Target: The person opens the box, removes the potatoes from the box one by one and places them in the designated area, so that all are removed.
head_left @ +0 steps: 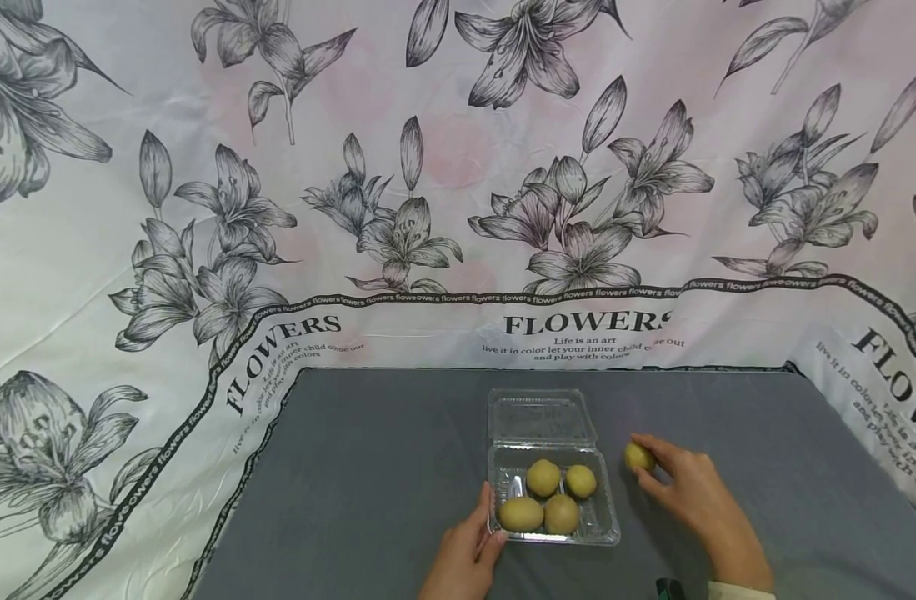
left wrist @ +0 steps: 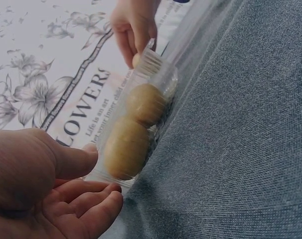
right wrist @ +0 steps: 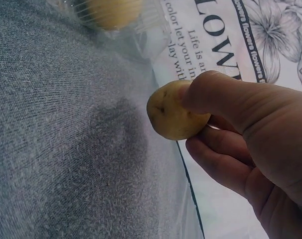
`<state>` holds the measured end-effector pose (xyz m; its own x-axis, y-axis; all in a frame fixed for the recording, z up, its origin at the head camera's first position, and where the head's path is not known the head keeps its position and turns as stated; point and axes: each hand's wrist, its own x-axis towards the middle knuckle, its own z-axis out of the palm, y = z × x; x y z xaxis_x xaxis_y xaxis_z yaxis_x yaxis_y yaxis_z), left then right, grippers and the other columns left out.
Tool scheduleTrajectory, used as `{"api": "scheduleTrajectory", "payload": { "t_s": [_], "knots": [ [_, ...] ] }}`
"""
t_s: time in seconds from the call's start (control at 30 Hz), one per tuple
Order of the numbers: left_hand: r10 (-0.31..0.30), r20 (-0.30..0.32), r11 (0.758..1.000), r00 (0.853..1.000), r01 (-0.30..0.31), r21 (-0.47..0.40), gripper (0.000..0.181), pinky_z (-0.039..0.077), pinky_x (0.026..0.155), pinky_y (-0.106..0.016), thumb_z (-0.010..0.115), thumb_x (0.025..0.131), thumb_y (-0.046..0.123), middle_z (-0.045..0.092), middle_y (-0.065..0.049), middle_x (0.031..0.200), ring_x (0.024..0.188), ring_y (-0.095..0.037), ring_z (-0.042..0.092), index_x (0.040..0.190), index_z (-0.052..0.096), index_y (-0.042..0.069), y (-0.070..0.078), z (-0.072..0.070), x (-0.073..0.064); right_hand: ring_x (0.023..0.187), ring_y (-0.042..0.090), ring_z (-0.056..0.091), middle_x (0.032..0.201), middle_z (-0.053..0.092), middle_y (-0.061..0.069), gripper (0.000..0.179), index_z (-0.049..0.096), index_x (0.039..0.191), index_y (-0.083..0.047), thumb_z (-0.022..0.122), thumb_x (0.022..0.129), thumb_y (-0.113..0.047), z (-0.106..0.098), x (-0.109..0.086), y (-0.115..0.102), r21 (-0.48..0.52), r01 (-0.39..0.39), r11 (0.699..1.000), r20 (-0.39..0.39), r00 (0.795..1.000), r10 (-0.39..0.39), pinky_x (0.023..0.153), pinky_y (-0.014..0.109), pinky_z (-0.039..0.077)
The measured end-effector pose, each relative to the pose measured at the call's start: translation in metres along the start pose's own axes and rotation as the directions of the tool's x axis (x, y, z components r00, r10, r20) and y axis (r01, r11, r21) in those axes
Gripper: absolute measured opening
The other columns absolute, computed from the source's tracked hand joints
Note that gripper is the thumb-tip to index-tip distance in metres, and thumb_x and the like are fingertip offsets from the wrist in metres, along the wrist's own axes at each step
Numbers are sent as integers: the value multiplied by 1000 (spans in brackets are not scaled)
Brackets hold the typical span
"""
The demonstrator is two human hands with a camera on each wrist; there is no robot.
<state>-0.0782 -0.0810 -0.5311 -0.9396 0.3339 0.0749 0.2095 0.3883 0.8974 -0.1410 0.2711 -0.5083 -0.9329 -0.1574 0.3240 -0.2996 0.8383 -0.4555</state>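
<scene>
A clear plastic clamshell container [head_left: 611, 529] stands on the grey tabletop with its lid [head_left: 542, 417] folded back. Several potatoes lie inside, among them a front-left potato [head_left: 521, 514] and a smaller back-right potato [head_left: 581, 482]. At the front left corner, my left hand [head_left: 465, 550] holds the container, thumb at the front and fingers along the side. To the right of the container, my right hand [head_left: 690, 487] pinches a small yellowish potato [right wrist: 171, 112] between thumb and fingers. The right wrist view shows this potato raised over the grey cloth, with small dark spots on its skin.
Grey cloth [head_left: 367, 467] covers the table. Behind and at the sides hangs a white sheet [head_left: 427, 333] printed with flowers and lettering. A small dark green and black object [head_left: 669, 588] pokes in at the bottom edge, near my right forearm.
</scene>
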Motion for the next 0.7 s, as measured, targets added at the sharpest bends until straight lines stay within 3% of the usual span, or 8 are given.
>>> {"api": "scheduleTrajectory", "payload": {
  "t_s": [0.13,0.2,0.27,0.43,0.5,0.6,0.63,0.7],
  "knots": [
    [18,-1,1000,1000,-18,23,68,50,78,-26,67,106,20,40,12,71,67,2,46,161,35,-7,-4,0,0,99,48,74,114,74,30,47,72,127,3,86,82,-2,0,0,0,-5,-18,1000,21,1000,18,83,63,59],
    [54,-6,997,999,-53,58,68,54,85,-28,66,107,21,57,7,79,81,2,55,160,36,-8,-8,1,0,100,49,74,114,74,31,47,72,127,4,86,83,-2,1,0,1,-4,-25,1000,27,999,26,83,63,60],
    [63,-6,996,998,-63,68,68,56,89,-29,66,107,23,63,3,86,90,-1,58,160,36,-8,-9,1,0,101,49,73,113,74,32,47,71,127,4,86,83,-2,1,-1,1,1,-34,999,33,999,34,84,63,60],
    [-5,22,1000,1000,5,16,70,55,82,-26,67,106,23,58,1,77,76,0,54,162,34,-6,-5,0,0,103,50,73,115,74,32,47,71,128,5,85,83,-2,3,-2,4,8,-76,997,72,995,75,87,64,58],
    [-32,25,999,999,32,13,71,57,87,-28,68,106,22,70,-8,89,82,1,58,162,34,-5,-2,-1,0,104,49,72,116,74,31,48,70,129,5,85,85,-4,3,-2,4,10,-95,995,94,991,93,88,64,58],
    [-73,27,997,997,73,22,71,55,94,-31,68,106,22,71,-18,98,86,-2,59,163,34,-2,1,0,1,106,50,72,117,73,31,49,69,132,6,83,86,-5,2,-2,5,16,-108,994,114,988,105,88,64,58],
    [-74,20,997,997,74,30,71,56,99,-34,68,106,22,73,-21,112,98,-3,62,163,34,-2,1,0,1,106,50,71,117,73,31,49,69,132,6,83,86,-5,2,-2,5,19,-111,994,117,987,108,88,65,58],
    [-84,19,996,996,83,30,71,55,100,-35,68,106,23,72,-17,101,97,-4,62,163,34,-2,3,0,1,106,51,71,117,73,31,50,68,133,6,82,87,-5,1,-1,6,25,-116,993,123,986,112,88,65,58]
  ]
}}
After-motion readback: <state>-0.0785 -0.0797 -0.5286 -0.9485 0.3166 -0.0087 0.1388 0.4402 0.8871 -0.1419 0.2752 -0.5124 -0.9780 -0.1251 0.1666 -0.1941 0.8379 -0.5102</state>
